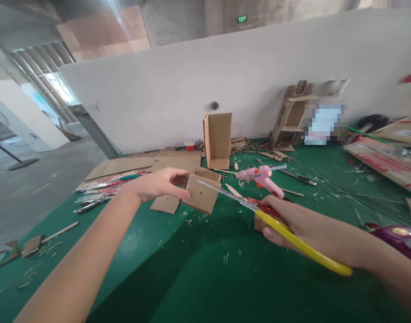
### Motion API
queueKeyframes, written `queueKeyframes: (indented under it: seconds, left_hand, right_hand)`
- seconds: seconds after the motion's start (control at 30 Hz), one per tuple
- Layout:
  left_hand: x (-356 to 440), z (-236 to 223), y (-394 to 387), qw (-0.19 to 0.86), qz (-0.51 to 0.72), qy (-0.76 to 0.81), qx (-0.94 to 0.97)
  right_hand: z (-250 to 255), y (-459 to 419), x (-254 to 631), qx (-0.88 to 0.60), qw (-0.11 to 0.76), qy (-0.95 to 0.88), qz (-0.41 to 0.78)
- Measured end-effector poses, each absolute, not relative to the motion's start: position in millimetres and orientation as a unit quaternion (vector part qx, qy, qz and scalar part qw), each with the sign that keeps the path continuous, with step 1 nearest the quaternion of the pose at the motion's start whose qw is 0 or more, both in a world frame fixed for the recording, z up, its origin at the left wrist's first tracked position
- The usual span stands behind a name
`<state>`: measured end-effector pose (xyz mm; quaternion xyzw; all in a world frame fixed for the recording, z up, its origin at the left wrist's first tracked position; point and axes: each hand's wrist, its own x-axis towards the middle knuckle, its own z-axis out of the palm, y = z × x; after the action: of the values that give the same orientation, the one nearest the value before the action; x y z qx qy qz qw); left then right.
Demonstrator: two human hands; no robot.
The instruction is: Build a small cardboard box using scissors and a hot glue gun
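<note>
My left hand (163,185) grips a small cardboard box (203,193) by its left side, thumb on the front face, which has a small dark hole. In my right hand (286,220) is a pair of scissors (276,224) with yellow and red handles. Its blades are spread, and one blade crosses in front of the box's face. A small brown piece shows under my right fingers; I cannot tell whether it is held too. Below the box, a flat cardboard square (165,204) lies on the green table (151,269).
Behind the scissors lies a pink glue gun (259,176). An upright cardboard piece (220,139) and a cardboard structure (291,119) stand near the white wall (158,98). A utility knife (299,176), a red spool (190,146), packaged tools (101,193) and scattered scraps surround the hands.
</note>
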<state>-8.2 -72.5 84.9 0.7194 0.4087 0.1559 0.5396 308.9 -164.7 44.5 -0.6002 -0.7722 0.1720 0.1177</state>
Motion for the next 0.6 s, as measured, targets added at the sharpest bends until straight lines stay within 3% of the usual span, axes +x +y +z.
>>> queueKeyframes:
  seconds: [0.1,0.2,0.5,0.6]
  left_hand:
    - [-8,82,-72,0.549,0.140,0.394,0.724]
    - [-10,80,-71,0.549,0.133,0.389,0.728]
    - [-10,80,-71,0.545,0.135,0.393,0.728]
    - [-10,81,-71,0.546,0.128,0.392,0.729]
  right_hand:
    - [46,-165,307,-0.557,0.100,-0.779,0.271]
    - [46,-165,307,-0.555,0.108,-0.773,0.286]
    - [38,-159,308,-0.564,0.094,-0.784,0.242]
    - [36,-160,307,-0.595,0.110,-0.777,0.174]
